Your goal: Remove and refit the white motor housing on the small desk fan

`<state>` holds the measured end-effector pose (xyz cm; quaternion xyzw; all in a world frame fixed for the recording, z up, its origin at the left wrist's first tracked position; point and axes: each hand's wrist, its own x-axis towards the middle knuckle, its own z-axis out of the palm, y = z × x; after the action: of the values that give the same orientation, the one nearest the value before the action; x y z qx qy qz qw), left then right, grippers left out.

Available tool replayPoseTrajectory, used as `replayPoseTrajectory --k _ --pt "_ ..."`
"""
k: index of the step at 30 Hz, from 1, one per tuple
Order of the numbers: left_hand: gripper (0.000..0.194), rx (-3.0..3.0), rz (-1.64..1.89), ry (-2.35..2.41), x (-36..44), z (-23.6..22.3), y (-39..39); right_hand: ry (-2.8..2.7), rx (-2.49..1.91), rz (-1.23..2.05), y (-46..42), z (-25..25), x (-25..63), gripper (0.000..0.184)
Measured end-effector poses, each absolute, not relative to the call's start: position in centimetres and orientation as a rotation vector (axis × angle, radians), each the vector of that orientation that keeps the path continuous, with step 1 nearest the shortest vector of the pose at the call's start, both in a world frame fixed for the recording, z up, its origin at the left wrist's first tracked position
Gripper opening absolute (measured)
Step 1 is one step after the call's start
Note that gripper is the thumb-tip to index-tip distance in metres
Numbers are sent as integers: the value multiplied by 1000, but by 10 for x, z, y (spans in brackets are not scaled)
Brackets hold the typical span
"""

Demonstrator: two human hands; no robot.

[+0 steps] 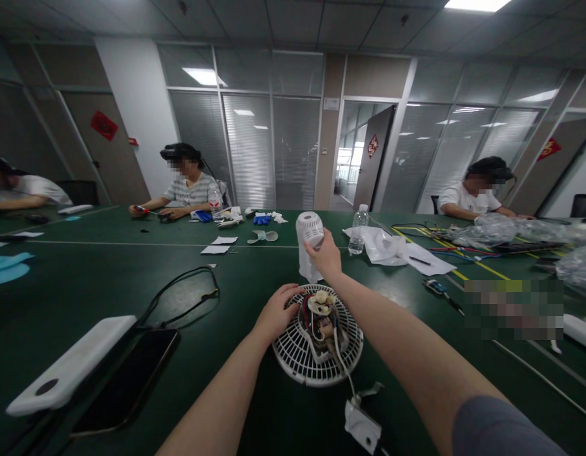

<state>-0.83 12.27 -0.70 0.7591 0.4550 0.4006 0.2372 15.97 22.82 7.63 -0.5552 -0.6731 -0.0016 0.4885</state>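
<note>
A white round fan grille (288, 364) lies on the table in front of me, with an exposed fan motor (324, 326) and loose wires on top of it. My left hand (275, 313) rests on the grille's upper left side, fingers stretched out and apart. Beyond the grille, my right hand (327, 256) is closed around a white plastic motor cover (306, 253) with slots, which stands upright at or just above the table; contact is unclear. A white cable runs from the motor to a small white box (362, 425) near my right forearm.
To the left lie a white power bank (74, 364), a black phone (129, 383) and a looped black cable. A water bottle (359, 229), a plastic bag (381, 246) and paper sit right of the cover. Several people work around the table, with cables and plastic wrap at right.
</note>
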Motion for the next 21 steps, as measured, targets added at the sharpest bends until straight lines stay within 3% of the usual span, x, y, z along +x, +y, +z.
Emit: replayPoseTrajectory --k 12,19,21 --pt "37 2066 1090 1265 -9 -7 121 -1414 -1218 60 213 96 171 62" --pt "39 2034 1078 1294 -8 -1 118 -1404 -1089 179 99 94 196 45" --pt "39 2021 1074 1294 -7 -1 118 -1543 -1127 202 60 83 204 47"
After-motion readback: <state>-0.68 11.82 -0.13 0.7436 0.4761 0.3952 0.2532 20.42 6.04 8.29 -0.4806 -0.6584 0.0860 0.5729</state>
